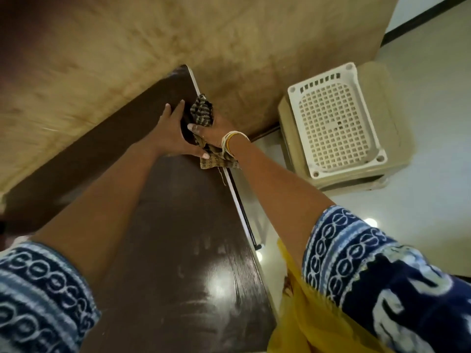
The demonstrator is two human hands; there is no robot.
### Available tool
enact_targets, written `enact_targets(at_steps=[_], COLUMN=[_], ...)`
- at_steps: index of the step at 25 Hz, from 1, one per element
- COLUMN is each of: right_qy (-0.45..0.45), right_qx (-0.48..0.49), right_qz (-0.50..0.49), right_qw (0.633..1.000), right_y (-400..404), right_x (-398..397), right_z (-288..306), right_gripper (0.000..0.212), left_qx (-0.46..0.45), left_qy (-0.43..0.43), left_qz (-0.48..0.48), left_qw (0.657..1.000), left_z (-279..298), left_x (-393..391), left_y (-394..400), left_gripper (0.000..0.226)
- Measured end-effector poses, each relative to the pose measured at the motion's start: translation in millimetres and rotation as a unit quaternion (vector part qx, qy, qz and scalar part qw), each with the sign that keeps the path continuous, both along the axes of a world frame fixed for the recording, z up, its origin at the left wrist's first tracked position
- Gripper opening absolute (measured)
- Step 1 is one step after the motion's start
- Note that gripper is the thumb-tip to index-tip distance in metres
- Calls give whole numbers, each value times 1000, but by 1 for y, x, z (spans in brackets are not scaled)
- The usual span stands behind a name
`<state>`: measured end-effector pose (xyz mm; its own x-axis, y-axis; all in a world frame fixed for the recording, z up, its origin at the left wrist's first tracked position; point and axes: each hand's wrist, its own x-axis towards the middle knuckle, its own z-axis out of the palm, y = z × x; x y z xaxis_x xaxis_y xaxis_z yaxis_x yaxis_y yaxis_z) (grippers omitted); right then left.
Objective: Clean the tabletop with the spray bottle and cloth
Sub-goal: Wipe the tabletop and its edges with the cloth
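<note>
**Both hands at the far right corner of the tabletop, cloth in the right**

Left side: a blue-and-white patterned sleeve (38, 294) covers the upper part of the person's left arm, which reaches forward across the dark brown tabletop (163, 250). The surface is glossy, with a bright light reflection and faint pale streaks near the person. Behind the table stands a tan textured wall (127, 47), blurred in this view.

Centre: the left hand (173, 133) lies flat on the tabletop near its far right corner, fingers straight and slightly spread, thumb stretched toward the cloth. It grips nothing.

Just right of it: the right hand (211, 131) holds the striped brown cloth (202, 113) bunched at the table's right edge. Fingers are curled around the fabric; part of it sticks up beyond the fingers, and a loose end hangs below the wrist over the pale edge strip. The two hands touch or nearly touch; I cannot tell which. Bangles (230, 141) sit on the right wrist.

Spray bottle: not seen in this view.

Right side: a white perforated plastic basket (336, 121) rests on a beige stool or bin on the pale floor (433, 174), apart from the table. Yellow fabric (300, 314) hangs by the right sleeve.
</note>
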<state>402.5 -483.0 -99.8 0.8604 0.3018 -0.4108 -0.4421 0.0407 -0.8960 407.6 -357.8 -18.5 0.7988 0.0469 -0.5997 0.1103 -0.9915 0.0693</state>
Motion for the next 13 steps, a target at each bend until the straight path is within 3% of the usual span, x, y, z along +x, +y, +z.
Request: enact_targets(at_steps=[6,9,13], right_qy=[12,1,-43], right_qx=[29,26,-45], right_qz=[-3,7,30], right_qw=[1000,1000,998], right_y=[16,19,29], right_x=[56,87,130], right_z=[-9,-3,7], right_gripper=[55,50,49], left_qx=[26,20,11], left_qy=[78,74,44], left_qz=[0,-30,-27], left_qw=[997,997,999], left_z=[3,2,2], left_x=[32,24,21], left_y=[4,18,23], left_gripper=[158,163,165])
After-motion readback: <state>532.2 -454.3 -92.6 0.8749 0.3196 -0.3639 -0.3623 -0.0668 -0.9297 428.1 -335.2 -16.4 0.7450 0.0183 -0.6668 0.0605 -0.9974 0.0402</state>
